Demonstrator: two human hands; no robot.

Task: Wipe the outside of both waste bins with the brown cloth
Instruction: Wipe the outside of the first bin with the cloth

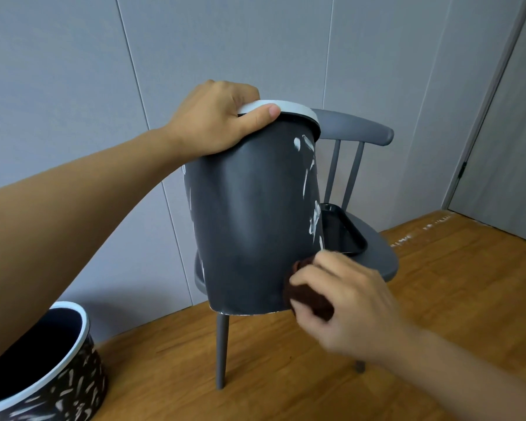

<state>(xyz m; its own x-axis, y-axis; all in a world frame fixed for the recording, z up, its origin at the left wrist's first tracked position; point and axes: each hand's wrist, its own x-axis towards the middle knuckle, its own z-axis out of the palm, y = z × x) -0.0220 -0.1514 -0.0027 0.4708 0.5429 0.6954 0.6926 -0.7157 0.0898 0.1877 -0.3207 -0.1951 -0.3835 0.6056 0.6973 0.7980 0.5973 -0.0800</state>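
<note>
A dark grey waste bin point(252, 214) with white flecks and a white rim is held up in the air, tilted, in front of a chair. My left hand point(213, 120) grips its rim from the top left. My right hand point(343, 302) presses a bunched brown cloth point(301, 294) against the bin's lower right side, near the base. A second waste bin point(58, 387), black with white flecks and a white rim, stands upright on the floor at the bottom left, its mouth facing up.
A grey wooden chair point(374, 259) stands behind the held bin, with a black tray point(343, 232) on its seat. The floor point(438, 268) is wood. Grey panelled walls lie behind, and a door point(504, 153) at the far right.
</note>
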